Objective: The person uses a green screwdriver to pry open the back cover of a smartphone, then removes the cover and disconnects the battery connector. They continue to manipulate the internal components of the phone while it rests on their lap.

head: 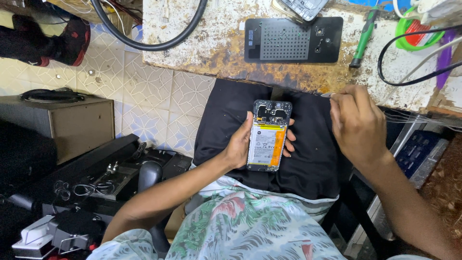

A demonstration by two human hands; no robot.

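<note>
Opened smartphone (268,135), back cover off, battery with white-and-orange label exposed, held face down over the lap above black trousers (308,159). Left hand (243,144) cupped under and around it, fingers wrapped on both long edges. Right hand (357,123) raised near the workbench edge, well apart from the phone, fingers pinched on a thin silvery tool (327,95), only the tip visible. Ahead on the worn workbench (211,48): black magnetic screw mat (292,40) dotted with small screws, green-handled screwdriver (364,36), black cable (406,79). Patterned floor tiles (154,96) at left.
</note>
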